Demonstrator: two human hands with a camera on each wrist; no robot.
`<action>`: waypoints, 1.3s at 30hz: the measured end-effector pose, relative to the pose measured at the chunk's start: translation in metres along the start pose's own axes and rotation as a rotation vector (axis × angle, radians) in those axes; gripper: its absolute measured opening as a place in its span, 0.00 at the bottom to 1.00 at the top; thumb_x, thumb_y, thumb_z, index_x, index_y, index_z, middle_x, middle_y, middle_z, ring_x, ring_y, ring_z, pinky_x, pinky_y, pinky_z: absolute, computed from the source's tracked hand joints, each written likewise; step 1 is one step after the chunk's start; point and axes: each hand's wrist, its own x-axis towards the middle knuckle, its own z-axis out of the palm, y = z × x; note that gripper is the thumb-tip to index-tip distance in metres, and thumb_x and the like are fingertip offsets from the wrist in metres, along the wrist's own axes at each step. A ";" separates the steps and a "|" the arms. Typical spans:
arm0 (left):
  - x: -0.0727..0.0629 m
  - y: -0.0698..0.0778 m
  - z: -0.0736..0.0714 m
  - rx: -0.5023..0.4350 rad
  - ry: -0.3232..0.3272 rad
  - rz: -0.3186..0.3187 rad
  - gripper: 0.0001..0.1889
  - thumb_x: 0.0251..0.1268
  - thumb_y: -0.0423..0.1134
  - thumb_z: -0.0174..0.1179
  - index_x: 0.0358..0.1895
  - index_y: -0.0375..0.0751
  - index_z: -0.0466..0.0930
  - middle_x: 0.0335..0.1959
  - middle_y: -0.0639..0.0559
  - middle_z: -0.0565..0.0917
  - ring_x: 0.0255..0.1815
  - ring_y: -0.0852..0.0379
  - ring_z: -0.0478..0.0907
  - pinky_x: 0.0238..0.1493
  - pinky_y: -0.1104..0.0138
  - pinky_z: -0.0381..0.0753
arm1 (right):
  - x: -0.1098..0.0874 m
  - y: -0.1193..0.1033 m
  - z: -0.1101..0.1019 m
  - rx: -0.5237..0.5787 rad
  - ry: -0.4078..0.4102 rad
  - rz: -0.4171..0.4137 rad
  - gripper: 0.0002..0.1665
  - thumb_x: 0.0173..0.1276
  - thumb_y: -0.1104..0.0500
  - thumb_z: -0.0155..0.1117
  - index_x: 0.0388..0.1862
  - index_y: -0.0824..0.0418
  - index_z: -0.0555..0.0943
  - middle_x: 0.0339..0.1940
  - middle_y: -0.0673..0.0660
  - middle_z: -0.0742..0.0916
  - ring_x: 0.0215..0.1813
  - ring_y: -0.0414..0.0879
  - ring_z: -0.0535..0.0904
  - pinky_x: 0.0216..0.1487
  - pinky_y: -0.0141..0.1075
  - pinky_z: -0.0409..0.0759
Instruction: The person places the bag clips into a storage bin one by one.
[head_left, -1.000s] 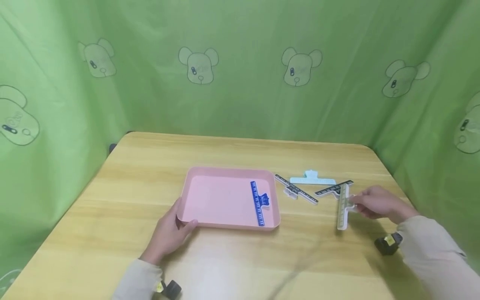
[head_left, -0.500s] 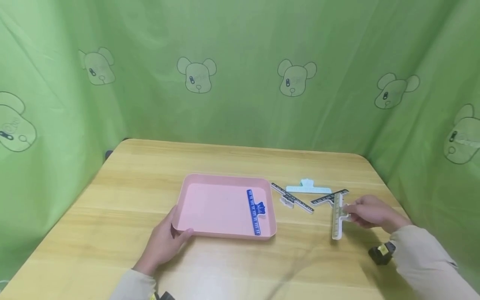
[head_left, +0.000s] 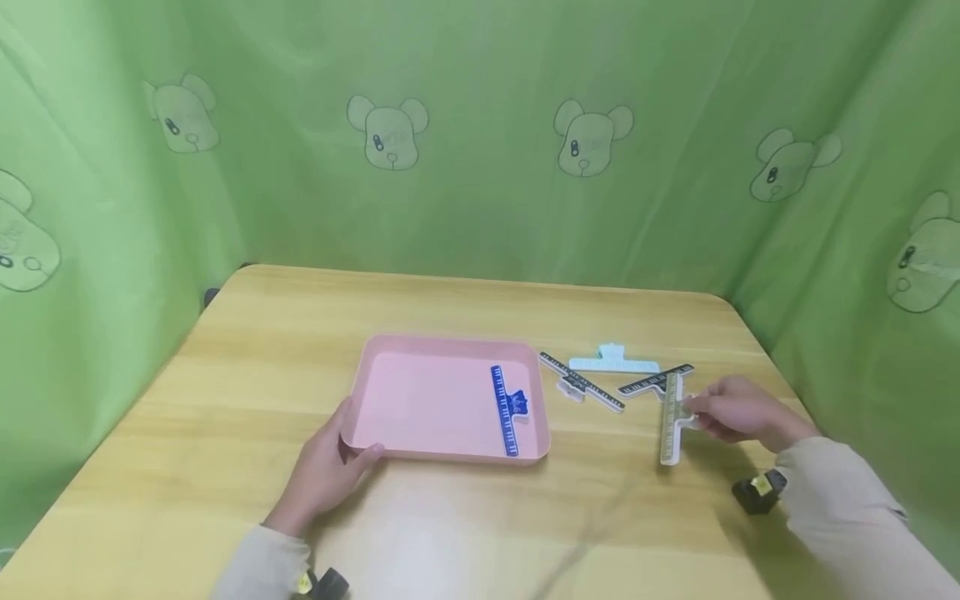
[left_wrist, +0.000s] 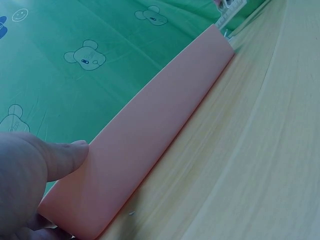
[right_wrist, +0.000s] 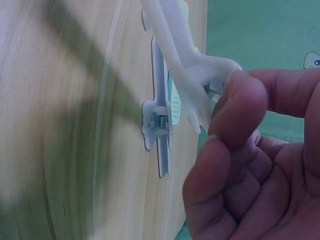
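Observation:
In the head view my right hand (head_left: 738, 410) pinches a white clip (head_left: 671, 421) by its handle, its long bar printed with pale piano keys. The right wrist view shows thumb and fingertips on the handle of this clip (right_wrist: 182, 47), close to its spring. My left hand (head_left: 324, 467) grips the near left corner of a pink tray (head_left: 450, 456), thumb over the front wall. In the left wrist view that thumb (left_wrist: 67, 157) lies against the wall. A blue piano-key clip (head_left: 506, 412) lies in the tray's right part.
Right of the tray lie a black-and-white clip (head_left: 581, 382), a light blue clip (head_left: 613, 364) and another black-and-white clip (head_left: 654, 380), which the held clip partly overlaps in the head view. Green curtain (head_left: 480, 217) hangs behind the wooden table (head_left: 450, 533).
The head view has dipped and risen slightly, shifting everything a little left in it. Both hands, the tray and the clips keep nearly the same places relative to one another.

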 end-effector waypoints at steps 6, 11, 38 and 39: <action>-0.002 -0.001 -0.001 0.002 -0.015 -0.015 0.45 0.62 0.44 0.66 0.76 0.35 0.50 0.69 0.32 0.66 0.67 0.36 0.66 0.67 0.47 0.65 | 0.000 0.001 0.005 0.007 0.004 -0.002 0.16 0.72 0.56 0.55 0.23 0.61 0.76 0.20 0.52 0.80 0.20 0.38 0.72 0.21 0.28 0.74; 0.001 0.000 -0.001 0.012 -0.017 0.000 0.44 0.61 0.44 0.66 0.76 0.36 0.51 0.69 0.33 0.66 0.67 0.36 0.66 0.67 0.47 0.65 | -0.005 0.004 0.004 0.002 0.006 -0.003 0.17 0.73 0.56 0.54 0.22 0.60 0.75 0.18 0.50 0.78 0.18 0.37 0.70 0.19 0.27 0.72; -0.002 0.000 -0.001 -0.003 -0.002 -0.039 0.46 0.60 0.46 0.67 0.76 0.37 0.51 0.69 0.33 0.66 0.66 0.35 0.67 0.66 0.45 0.66 | -0.005 0.004 0.007 0.003 0.023 0.000 0.16 0.72 0.56 0.55 0.23 0.61 0.75 0.18 0.50 0.78 0.19 0.38 0.71 0.20 0.27 0.73; -0.003 0.000 -0.001 -0.005 -0.004 -0.043 0.46 0.60 0.45 0.67 0.76 0.38 0.51 0.69 0.34 0.66 0.66 0.36 0.67 0.66 0.46 0.66 | -0.005 0.004 0.008 0.003 0.023 0.002 0.16 0.72 0.56 0.55 0.23 0.61 0.75 0.18 0.50 0.78 0.20 0.38 0.71 0.20 0.28 0.73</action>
